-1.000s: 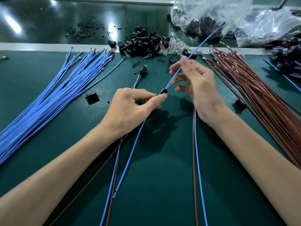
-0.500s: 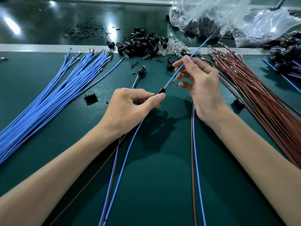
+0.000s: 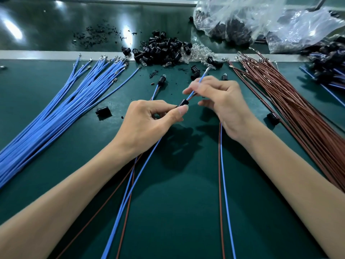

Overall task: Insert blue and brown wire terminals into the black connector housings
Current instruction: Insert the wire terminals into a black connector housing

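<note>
Black connector housing (image 3: 183,103) is sitting mid-scene above the green mat (image 3: 177,212), with the left hand (image 3: 149,126) pinching it between thumb and forefinger. Right hand (image 3: 224,101), just right of it, is pinching the blue wire (image 3: 202,77) running out of the housing, lower fingers loosely spread. Blue wire bundle (image 3: 56,113) is lying left, brown wire bundle (image 3: 298,113) right, housing pile (image 3: 162,51) far centre.

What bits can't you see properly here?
Head view only:
- Inside of small black connector housing: too small, partly covered by left hand thumb.
- The dark parts in crinkly clear plastic bag: blurred by folds and glare.
- Near ends of blue wire bundle: cut off by left edge.
</note>
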A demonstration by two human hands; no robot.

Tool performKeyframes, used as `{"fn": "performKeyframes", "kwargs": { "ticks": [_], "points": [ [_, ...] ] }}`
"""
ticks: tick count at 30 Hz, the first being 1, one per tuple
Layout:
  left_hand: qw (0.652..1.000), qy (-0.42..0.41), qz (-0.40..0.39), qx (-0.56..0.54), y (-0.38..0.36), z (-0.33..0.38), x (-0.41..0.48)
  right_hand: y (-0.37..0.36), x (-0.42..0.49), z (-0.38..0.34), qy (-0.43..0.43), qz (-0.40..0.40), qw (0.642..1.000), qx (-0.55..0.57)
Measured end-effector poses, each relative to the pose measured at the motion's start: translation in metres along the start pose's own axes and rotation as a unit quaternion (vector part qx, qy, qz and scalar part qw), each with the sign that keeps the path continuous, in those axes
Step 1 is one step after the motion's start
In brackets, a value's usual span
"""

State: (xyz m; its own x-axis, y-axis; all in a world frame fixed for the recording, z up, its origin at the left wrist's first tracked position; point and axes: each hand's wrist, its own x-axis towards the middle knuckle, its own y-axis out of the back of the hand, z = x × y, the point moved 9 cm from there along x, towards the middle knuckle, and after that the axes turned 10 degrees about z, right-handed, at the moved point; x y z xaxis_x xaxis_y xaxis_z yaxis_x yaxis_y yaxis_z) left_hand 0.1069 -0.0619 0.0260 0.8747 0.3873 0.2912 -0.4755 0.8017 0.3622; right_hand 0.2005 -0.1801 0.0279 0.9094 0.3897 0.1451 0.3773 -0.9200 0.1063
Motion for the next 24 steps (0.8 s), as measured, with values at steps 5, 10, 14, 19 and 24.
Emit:
{"fn": "performKeyframes", "kwargs": {
  "ticks": [5,10,14,19,24],
  "points": [
    [1.000,0.001,0.004,-0.006,0.001,0.000,0.000,0.004,0.002,-0.002,-0.010,0.029,0.996,0.080],
    [1.000,0.001,0.005,-0.004,0.001,0.000,0.000,0.015,0.005,-0.004,0.014,0.070,0.994,0.079],
    [1.000,0.004,0.005,0.001,0.002,0.000,0.000,0.005,0.002,-0.001,0.006,0.031,0.999,0.034],
    [1.000,0.014,0.014,0.002,0.003,-0.003,0.001,0.002,0.001,-0.005,0.013,-0.004,0.997,0.077],
    [1.000,0.018,0.008,-0.006,0.002,-0.005,0.001,-0.005,-0.002,-0.009,0.060,-0.019,0.997,0.034]
  ]
}}
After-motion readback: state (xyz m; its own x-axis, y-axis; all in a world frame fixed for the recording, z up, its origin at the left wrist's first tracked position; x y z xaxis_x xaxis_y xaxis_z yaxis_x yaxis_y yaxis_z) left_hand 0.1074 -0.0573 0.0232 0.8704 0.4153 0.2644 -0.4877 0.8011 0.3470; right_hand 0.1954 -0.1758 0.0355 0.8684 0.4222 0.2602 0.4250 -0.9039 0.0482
